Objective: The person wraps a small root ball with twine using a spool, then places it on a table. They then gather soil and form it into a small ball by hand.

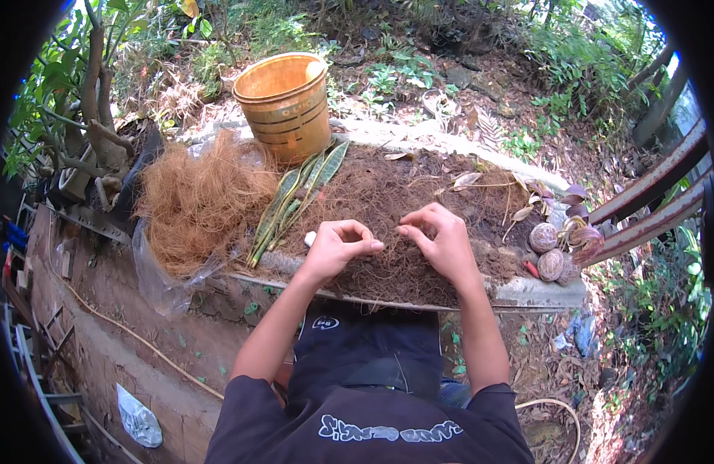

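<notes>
My left hand [346, 245] is above the soil at the near edge of a raised slab, its thumb and fingertips close together. My right hand [435, 235] faces it a short way to the right, thumb and index finger nearly meeting. Whether either pinches a thin fibre cannot be told. Beneath and between them lies dark soil mixed with brown fibres [386, 278]. A small white object [310, 238] shows beside my left hand. Left of it lie long variegated snake plant leaves [287, 203]. Beyond them, a big heap of coconut fibre [200, 197] rests on clear plastic [160, 278].
An orange plastic bucket [287, 116] stands at the slab's back. Several string-wrapped balls [549, 265], a red object [530, 268] and purplish leaves [586, 240] lie at right. Rusty metal bars [653, 217] reach in from the right. A potted tree [104, 139] stands at left.
</notes>
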Demonstrator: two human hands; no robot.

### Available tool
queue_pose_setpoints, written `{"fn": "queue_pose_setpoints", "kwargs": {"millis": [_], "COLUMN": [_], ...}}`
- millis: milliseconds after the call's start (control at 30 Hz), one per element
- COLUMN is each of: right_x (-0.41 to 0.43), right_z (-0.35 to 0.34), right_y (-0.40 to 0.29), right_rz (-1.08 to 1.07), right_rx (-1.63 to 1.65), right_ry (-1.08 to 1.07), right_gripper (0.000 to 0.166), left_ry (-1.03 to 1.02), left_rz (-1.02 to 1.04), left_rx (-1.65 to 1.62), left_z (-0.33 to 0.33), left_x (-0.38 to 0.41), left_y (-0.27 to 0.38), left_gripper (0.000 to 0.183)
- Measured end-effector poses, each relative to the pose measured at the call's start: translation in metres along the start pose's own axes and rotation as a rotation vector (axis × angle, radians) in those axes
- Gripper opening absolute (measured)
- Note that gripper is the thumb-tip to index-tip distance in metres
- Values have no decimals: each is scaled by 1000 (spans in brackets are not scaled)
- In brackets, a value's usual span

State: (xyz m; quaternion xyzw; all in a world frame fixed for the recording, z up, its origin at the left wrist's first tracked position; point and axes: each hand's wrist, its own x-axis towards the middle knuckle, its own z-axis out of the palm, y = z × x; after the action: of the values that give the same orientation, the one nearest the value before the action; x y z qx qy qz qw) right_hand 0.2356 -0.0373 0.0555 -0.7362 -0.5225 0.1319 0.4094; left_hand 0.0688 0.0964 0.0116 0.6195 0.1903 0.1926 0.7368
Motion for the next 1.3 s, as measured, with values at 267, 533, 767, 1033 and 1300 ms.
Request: {"fn": "queue_pose_setpoints", "kwargs": {"millis": [267,533,767,1033,1300], "right_x": [7,18,20,14,16], "right_z": [30,39,82,87,73], "right_y": [26,3,18,16,-1], "right_rz": [-104,-140,-274,-340,-135], "right_rx": [-426,-243,-518,-528,-557], "right_ry": [-5,-87,-175,-14,-282], "right_gripper": [27,33,48,30,29], "left_ry": [154,249,415,426,394], "left_rz": [550,433,476,417,450], "left_rx": [1344,1197,1019,869,918], "left_z": [-3,-9,-10,-14,-16], "left_x": [29,19,7,6,4], "left_y": [-18,-15,-19,-16,-14], "left_gripper": [32,36,19,17,17]}}
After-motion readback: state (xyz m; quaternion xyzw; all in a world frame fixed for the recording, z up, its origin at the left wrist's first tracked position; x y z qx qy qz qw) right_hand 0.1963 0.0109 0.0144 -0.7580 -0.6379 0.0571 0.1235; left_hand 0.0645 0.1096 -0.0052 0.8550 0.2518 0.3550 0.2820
